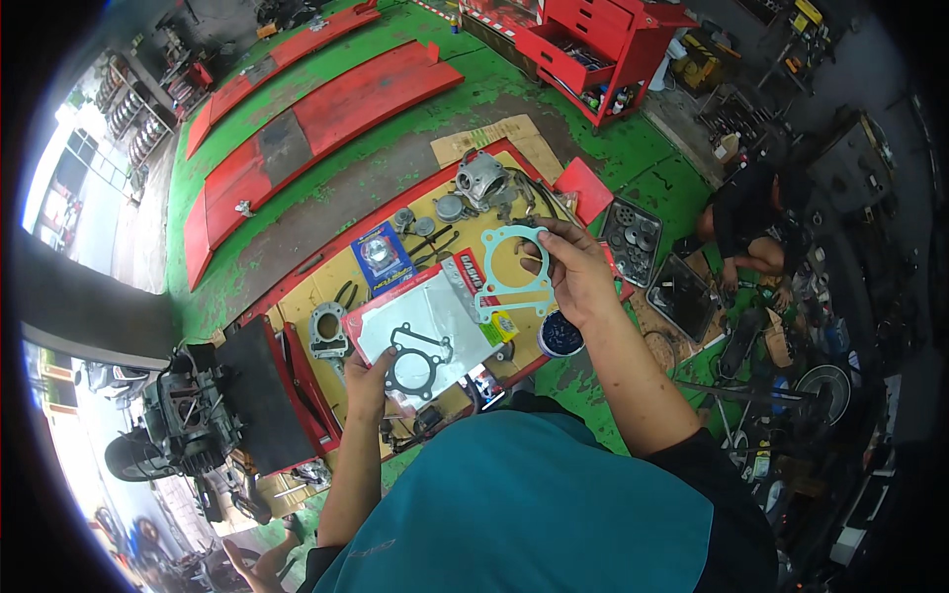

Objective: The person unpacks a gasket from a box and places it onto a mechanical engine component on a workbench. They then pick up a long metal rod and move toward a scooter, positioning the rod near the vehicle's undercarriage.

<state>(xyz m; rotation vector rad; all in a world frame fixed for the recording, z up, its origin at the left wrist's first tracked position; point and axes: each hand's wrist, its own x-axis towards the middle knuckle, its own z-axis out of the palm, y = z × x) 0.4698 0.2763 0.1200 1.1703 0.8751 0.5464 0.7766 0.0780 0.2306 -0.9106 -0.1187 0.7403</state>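
My right hand (581, 269) pinches a pale blue gasket (486, 265) by its right side, holding it up over the workbench. The gasket has one large round opening and a slotted strip along its lower side. My left hand (368, 383) is closed on the lower left edge of a clear gasket packet (465, 341) with a red header. A dark gasket (436, 367) of similar outline lies at the packet, beside my left thumb; I cannot tell if it is inside or on top. An engine cylinder (318, 322) sits left of the packet, and a blue box (384, 259) lies beyond it.
A tub of dark blue stuff (561, 336) stands below my right wrist. A metal engine head (481, 180) sits at the bench's far end. Another person (756, 217) crouches at right among parts trays (633, 237). An engine (178, 425) stands at left; a red tool cabinet (603, 49) stands far off.
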